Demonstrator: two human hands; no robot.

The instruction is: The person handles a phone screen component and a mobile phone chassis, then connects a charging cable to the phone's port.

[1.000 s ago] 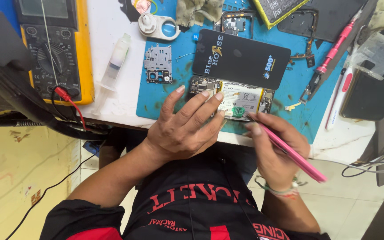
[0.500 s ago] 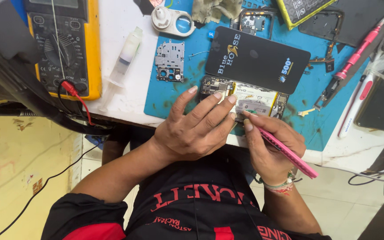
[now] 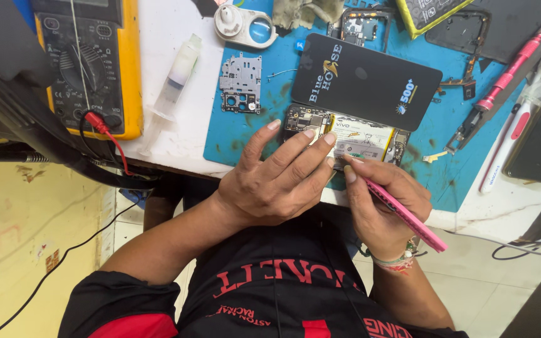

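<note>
An opened phone (image 3: 358,139) with its battery and boards exposed lies on the blue mat (image 3: 264,119) at the table's near edge. My left hand (image 3: 277,178) rests on the phone's left end, fingers pressing it down. My right hand (image 3: 380,203) holds a pink tool (image 3: 408,218) like a pen, its tip at the phone's lower edge beside my left fingertips. A black glossy panel (image 3: 365,81) leans over the phone's far side.
A yellow multimeter (image 3: 89,62) with red and black leads sits at the left. A syringe (image 3: 173,84), a metal shield plate (image 3: 240,82), a white round container (image 3: 244,25), a pink screwdriver (image 3: 508,69) and phone frames lie about the mat.
The view has shifted slightly. My left fingers have spread a little further over the phone; the pink tool's tip stays at the phone's lower edge.
</note>
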